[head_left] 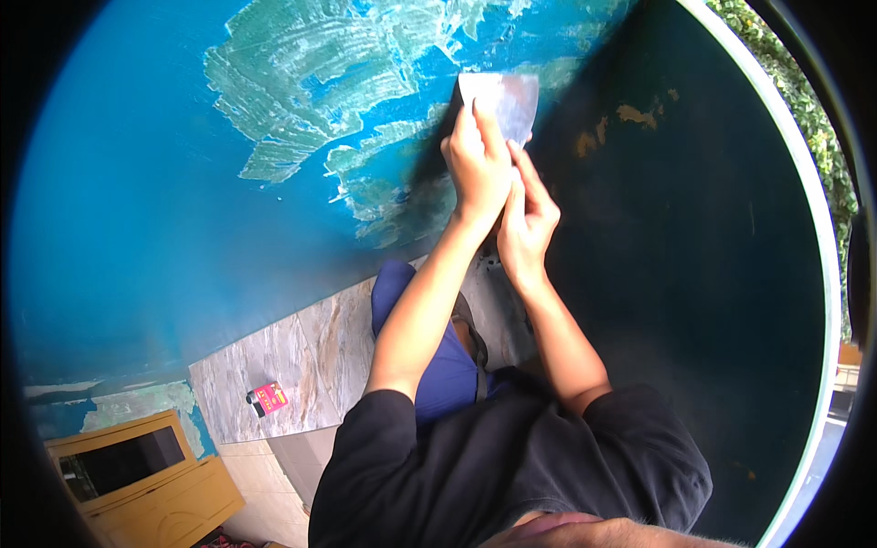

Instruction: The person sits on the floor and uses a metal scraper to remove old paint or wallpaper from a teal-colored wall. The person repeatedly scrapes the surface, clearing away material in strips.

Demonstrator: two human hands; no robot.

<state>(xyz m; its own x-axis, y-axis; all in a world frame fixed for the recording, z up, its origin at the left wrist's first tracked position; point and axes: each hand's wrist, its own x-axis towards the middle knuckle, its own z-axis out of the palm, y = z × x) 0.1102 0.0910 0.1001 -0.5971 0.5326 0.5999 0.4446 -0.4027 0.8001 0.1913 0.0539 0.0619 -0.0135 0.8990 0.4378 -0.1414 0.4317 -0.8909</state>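
Note:
A metal scraper blade (510, 103) lies against the blue painted wall (137, 137), close to a corner. My left hand (479, 161) is closed on it, with fingers spread over the lower left of the blade. My right hand (531, 212) grips its lower end from the right; the handle is hidden by the hands. Around and to the left of the blade, rough patches of greenish surface (294, 96) show where the blue paint is gone. Small pale flakes edge these patches.
A dark wall (685, 240) with small tan chipped spots stands at the right. Below is a marbled tile surface (301, 356) bearing a small pink and black packet (270, 399). A yellow wooden door (164, 507) stands at the lower left, and green foliage (788, 82) shows beyond the pale edge at the right.

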